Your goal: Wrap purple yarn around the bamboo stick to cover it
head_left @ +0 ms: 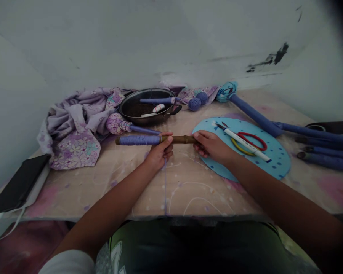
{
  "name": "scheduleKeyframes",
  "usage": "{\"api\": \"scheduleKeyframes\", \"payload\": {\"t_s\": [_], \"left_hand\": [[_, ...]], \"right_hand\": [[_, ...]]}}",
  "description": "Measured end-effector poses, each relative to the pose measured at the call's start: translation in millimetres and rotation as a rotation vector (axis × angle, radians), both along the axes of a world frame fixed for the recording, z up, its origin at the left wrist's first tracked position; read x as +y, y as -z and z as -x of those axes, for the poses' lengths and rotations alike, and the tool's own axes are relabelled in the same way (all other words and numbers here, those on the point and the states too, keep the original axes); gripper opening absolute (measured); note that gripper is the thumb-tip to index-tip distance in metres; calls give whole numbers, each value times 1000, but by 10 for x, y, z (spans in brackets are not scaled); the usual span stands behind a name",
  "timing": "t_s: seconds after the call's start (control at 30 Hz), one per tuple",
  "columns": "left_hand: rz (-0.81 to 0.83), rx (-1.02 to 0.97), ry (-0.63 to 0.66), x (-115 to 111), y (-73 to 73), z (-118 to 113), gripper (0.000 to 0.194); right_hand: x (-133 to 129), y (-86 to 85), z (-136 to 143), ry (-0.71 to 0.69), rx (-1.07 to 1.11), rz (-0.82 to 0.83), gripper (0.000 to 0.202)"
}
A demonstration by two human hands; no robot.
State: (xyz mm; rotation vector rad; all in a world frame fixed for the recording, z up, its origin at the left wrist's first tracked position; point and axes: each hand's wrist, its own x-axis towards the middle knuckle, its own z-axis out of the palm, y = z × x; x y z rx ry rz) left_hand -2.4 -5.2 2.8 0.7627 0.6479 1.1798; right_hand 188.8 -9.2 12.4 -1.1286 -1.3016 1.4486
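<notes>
Between my two hands a brown bamboo stick [180,140] lies level above the table. Its left part is wrapped in purple yarn [139,140]; the right part is bare. My left hand [161,150] is closed round the stick where the wrapping ends, thumb on top. A strand of yarn [165,186] hangs down from there past the table's front edge. My right hand [210,144] grips the stick's right end, its fingers curled round it.
Behind the stick stands a black pan [147,120] holding a purple-wrapped stick. Floral cloth [77,133] is heaped left, near a dark device [18,184] with a white cable. A blue oval mat [214,167] carries a marker [242,142]. Purple-wrapped sticks [328,156] lie right.
</notes>
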Motion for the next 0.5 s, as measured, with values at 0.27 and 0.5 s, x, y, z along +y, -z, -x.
{"api": "scheduleKeyframes", "payload": {"t_s": [0.27,0.5], "left_hand": [[34,9,-13,-33,1,-37,36],[25,2,-6,-31,-2,-36,35]], "right_hand": [[-3,17,39,25,91,-152,25],[0,13,41,37,34,-38,19]]}}
